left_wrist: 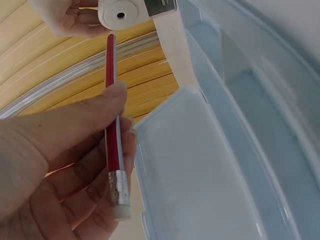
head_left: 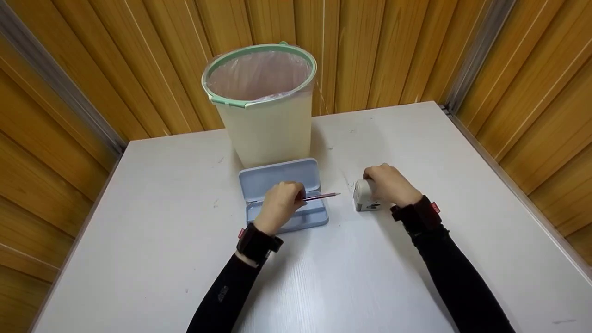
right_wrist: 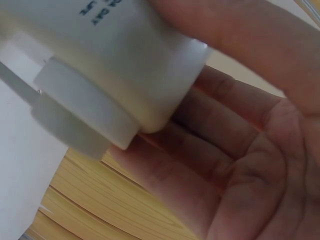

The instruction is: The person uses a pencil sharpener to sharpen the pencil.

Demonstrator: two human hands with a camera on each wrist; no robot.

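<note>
My left hand (head_left: 279, 207) pinches a red-and-silver striped pencil (head_left: 324, 196) between thumb and fingers. Its white eraser end lies toward my palm in the left wrist view, and the tip points right. Below it lies an open light-blue pencil case (head_left: 279, 176), its compartments facing up. My right hand (head_left: 394, 187) grips a white crank pencil sharpener (head_left: 363, 196) from above and behind. The round pencil hole (left_wrist: 120, 15) of the sharpener faces the pencil, and a gap separates them in the head view. In the right wrist view, the crank (right_wrist: 72, 117) shows beside my fingers.
A tall cream bin (head_left: 273, 134) with a green rim and a clear liner stands directly behind the pencil case. Wood-patterned panels (head_left: 370, 55) border the white table (head_left: 152, 222) at the back and both sides.
</note>
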